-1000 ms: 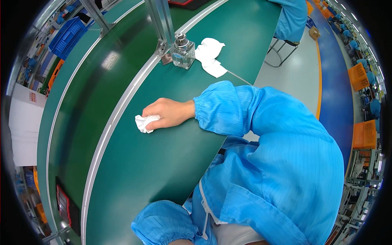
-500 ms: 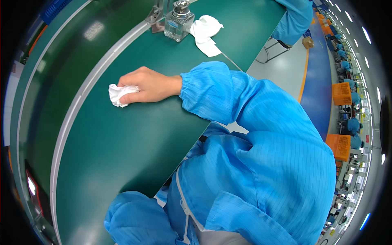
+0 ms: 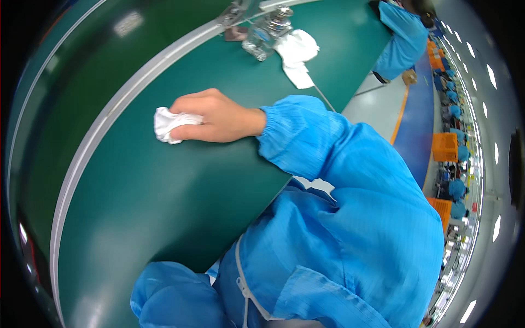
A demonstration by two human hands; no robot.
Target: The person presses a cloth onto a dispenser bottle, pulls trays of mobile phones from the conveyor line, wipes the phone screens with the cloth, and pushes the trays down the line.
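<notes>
My right hand (image 3: 210, 116) is closed round a crumpled white cloth (image 3: 170, 126), its fingers and thumb pressing it onto the green table mat (image 3: 164, 191). The cloth sticks out past the fingertips. A blue sleeve (image 3: 306, 131) with an elastic cuff covers that arm. At the lower left a bent blue sleeve (image 3: 175, 292) of my left arm shows, but my left hand is out of sight. Beyond the right hand stands a clear bottle (image 3: 265, 35) with a metal top, blurred. Next to it a second white cloth (image 3: 298, 54) lies loosely folded.
A pale metal rail (image 3: 104, 117) curves along the table's far side, with a bracket (image 3: 235, 16) near the bottle. At the upper right another person's blue sleeve (image 3: 402, 44) reaches the table edge. Orange crates (image 3: 444, 147) and several seated people are beyond the aisle.
The whole view has shifted and turned slightly, so the bottle and folded cloth appear farther right. My right hand still holds the crumpled cloth on the mat. More of the other person shows.
</notes>
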